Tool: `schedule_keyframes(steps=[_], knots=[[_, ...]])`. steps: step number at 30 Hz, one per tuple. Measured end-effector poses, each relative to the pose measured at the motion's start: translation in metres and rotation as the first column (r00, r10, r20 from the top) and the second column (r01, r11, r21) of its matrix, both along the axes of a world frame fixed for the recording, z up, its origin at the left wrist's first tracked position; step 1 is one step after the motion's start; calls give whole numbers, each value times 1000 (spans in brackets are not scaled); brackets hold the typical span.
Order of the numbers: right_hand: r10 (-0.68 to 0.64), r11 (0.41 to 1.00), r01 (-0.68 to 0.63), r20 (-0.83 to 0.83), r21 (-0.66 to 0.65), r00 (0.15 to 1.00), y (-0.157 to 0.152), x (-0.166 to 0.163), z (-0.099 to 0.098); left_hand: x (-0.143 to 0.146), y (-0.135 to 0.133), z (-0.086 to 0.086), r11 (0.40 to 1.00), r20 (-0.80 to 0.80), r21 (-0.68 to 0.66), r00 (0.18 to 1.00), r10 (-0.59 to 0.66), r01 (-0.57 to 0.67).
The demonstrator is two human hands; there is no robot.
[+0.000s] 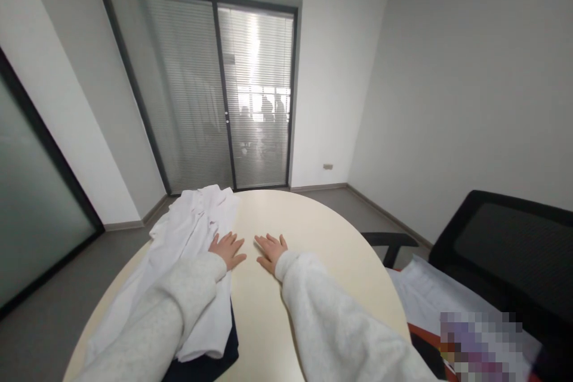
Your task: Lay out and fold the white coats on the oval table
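Observation:
Both my hands lie flat on a round cream table (313, 233). My left hand (227, 249) is open, fingers spread, resting at the right edge of a white garment (188, 233) that sprawls over the table's left side. My right hand (271, 250) is open too, palm down on bare tabletop, a short gap from the left hand and touching no cloth. Both arms wear light grey fleecy sleeves. A dark navy cloth (210, 364) peeks out from under the white garment near the front edge.
A black mesh office chair (505, 250) stands at the right, with white cloth (430, 295) and something red lying on its seat. Beyond the table is a glass sliding door with blinds (215, 89); figures show dimly behind it. Grey floor surrounds the table.

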State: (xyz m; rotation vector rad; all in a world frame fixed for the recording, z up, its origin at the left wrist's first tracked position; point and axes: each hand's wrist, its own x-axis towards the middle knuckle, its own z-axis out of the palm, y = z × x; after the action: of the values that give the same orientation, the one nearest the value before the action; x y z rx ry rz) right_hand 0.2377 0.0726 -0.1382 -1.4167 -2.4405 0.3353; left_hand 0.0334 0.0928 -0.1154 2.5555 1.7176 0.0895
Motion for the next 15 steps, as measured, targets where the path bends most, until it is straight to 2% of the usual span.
schedule_keyframes(steps=[3,8,11,15], knots=[[-41,999,41,-32,-18,999,0,-1,1,-3,3,-13,998,-28,-27,998,-63,62],[-50,999,49,-62,-15,997,2,-1,1,-1,3,-6,997,24,-46,998,-53,54],[-55,998,55,-74,-8,996,2,-1,0,0,3,-9,999,67,-22,997,-44,46],[-14,1000,14,28,-8,1000,5,1,-2,1,4,-11,997,40,-36,997,-61,62]])
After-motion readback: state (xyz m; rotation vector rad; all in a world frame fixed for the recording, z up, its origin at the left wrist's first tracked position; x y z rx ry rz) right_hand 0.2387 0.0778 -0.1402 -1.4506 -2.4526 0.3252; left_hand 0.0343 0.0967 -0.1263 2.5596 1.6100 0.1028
